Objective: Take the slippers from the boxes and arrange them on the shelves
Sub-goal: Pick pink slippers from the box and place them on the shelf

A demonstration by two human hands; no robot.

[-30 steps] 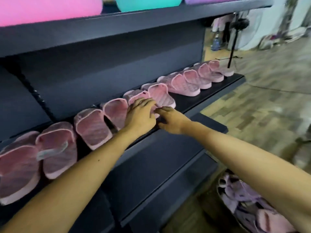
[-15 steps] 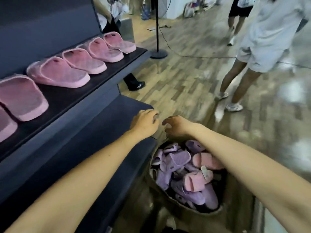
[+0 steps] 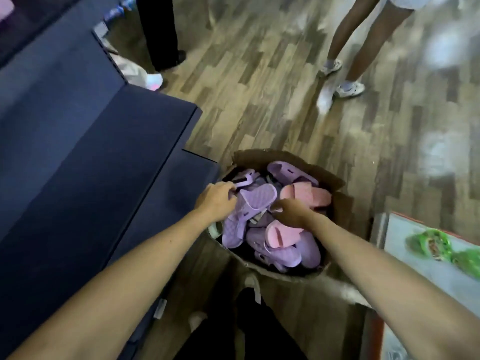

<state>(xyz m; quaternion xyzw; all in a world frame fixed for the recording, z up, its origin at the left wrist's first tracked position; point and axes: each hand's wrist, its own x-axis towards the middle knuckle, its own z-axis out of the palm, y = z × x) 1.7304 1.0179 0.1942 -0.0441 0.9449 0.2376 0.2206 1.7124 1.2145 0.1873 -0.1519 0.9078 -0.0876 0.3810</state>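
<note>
One wood-plank floor (image 3: 285,105) fills most of the view, with two bystanders' legs (image 3: 363,35) at its far side. Dark blue shelves (image 3: 104,152) step down along the left.

A cardboard box (image 3: 337,201) sits on the floor, just beside the corner of the lowest shelf. It is heaped with jumbled slippers (image 3: 285,253), mostly purple, a few pink (image 3: 309,194). Both bare forearms reach down into the box.

A purple slipper (image 3: 255,201) lies on top of the heap, between the two hands.

- Left hand (image 3: 217,201): at the slipper's left edge, fingers curled round it, grip grasping the slipper.
- Right hand (image 3: 291,213): touching the slipper's right edge, fingers bent down into the heap. Blur hides the fingertips, so I cannot tell whether this grip has anything.
</note>
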